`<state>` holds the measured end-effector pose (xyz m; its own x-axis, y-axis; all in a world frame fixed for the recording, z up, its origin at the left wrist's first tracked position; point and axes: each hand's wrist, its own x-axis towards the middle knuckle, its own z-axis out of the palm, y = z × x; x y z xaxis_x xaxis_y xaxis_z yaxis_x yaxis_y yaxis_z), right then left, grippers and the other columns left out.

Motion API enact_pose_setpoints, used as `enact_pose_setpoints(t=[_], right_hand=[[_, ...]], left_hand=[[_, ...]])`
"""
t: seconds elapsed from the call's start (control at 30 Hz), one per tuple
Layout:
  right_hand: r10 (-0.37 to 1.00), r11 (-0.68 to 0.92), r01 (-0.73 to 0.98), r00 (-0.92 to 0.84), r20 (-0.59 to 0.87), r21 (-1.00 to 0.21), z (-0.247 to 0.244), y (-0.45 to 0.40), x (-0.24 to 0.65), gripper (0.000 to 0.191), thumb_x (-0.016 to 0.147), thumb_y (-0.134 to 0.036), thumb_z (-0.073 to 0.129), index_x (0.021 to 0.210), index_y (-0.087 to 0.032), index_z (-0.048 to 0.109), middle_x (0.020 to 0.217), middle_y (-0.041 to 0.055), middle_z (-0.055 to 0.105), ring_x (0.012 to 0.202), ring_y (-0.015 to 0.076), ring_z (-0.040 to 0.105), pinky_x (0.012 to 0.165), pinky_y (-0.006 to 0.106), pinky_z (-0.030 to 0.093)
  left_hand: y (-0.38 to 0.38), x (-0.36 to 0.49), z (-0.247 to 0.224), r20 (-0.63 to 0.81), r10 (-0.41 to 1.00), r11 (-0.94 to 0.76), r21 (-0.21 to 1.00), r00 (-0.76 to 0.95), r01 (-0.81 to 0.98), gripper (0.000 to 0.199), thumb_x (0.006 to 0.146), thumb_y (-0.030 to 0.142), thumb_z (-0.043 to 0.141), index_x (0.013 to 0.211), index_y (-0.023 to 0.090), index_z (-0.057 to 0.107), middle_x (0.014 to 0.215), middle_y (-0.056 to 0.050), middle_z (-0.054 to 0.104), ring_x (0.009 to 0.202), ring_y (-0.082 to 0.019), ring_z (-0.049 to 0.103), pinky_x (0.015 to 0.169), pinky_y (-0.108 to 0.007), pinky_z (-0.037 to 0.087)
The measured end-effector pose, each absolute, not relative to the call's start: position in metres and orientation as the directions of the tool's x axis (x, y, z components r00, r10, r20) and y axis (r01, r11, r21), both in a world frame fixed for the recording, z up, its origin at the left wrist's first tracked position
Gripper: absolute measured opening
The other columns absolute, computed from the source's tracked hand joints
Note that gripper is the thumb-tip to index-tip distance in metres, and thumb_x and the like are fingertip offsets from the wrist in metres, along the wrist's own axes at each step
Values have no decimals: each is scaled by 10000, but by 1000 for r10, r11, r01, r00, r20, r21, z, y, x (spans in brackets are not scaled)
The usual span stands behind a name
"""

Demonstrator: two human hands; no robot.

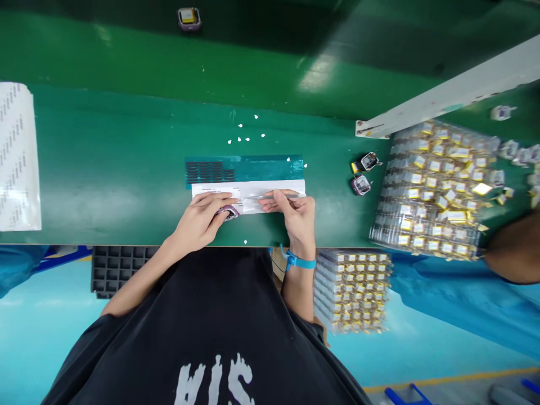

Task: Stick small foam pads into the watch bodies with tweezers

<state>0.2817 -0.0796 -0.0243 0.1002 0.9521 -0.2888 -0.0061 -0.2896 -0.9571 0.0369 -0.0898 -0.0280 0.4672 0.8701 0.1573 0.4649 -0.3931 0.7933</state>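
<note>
Purple-rimmed casing point(230, 211): grasps it in left hand point(194, 223), beside the thumb; pinches tweezers point(296, 196) in right hand point(302, 218), over white backing sheet point(255, 207). Beyond left fingertips, shows black strips point(210, 170), seemingly part-used; cannot tell casing's completion.

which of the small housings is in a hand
The purple-rimmed housing in the left hand, by the white sheet's lower edge; no hand holds another.

Paper sheet point(253, 207) lay on bench point(113, 169), film point(265, 167) along its far edge; two casings point(361, 185) sat right, tray stack point(426, 197) farther right.
</note>
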Motion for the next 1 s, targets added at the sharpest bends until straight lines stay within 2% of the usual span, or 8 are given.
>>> enact_pose_setpoints(t=[0.2,0.3,0.4,0.53,0.63,0.77,0.87,1.0], right_hand=[[954,-257,-49,146,-262,-965,-24,-80,283,415,842,-609,798,802,-199,751,687,37,783,587,205,757,605,323,664],[958,-190,-74,204,-202,-979,-16,-80,280,410,858,-604,791,793,-203,736,686,20,781,579,191,755,611,309,666],[952,-68,-55,294,-82,-996,-3,-83,271,388,910,-582,752,823,-205,722,672,0,772,560,173,749,596,285,657],[957,50,11,284,50,-999,18,-89,248,328,1004,-512,660,862,-217,687,657,-19,755,563,167,759,565,262,646],[960,114,50,250,123,-992,27,-92,235,305,1045,-478,602,891,-223,667,669,-26,746,584,167,769,579,267,655],[941,193,40,277,197,-980,31,-94,233,314,1046,-487,601,879,-227,659,646,-43,694,565,167,758,531,263,633],[921,241,3,315,230,-971,35,-94,236,313,1026,-499,634,848,-242,663,622,-56,624,522,167,734,489,269,608],[913,292,-62,316,259,-954,39,-96,233,256,1016,-472,662,863,-269,695,624,-57,608,510,152,719,465,259,596]], left_hand=[[-89,41,-15,157,913,-289,900,376,325,276,1079,255,504,1128,148,754,1087,-101,815,1025,-232,769,948,-375,582],[-85,41,-3,38,943,-120,965,332,232,258,1052,288,580,1151,139,765,825,-49,797,712,-166,756,718,-265,597],[-78,40,4,-101,943,51,985,317,162,307,960,264,663,1214,125,765,859,-55,793,574,-130,690,624,-243,574],[-73,38,9,-98,926,60,992,366,115,486,879,208,692,1360,135,696,1152,-113,777,625,-119,685,624,-245,587],[-75,37,16,-40,930,-9,991,366,131,434,932,201,655,1361,137,683,1043,-88,790,665,-135,704,668,-255,594],[-84,30,34,227,942,-306,882,246,358,168,979,149,641,1068,185,779,985,-38,820,877,-181,770,914,-331,585],[-89,22,47,394,857,-493,813,331,310,203,981,117,646,1030,246,794,1087,-16,827,1006,-214,781,1058,-424,546],[-84,18,39,249,935,-306,926,252,220,157,1019,227,633,1053,231,786,1031,-48,806,925,-208,760,870,-356,600]])
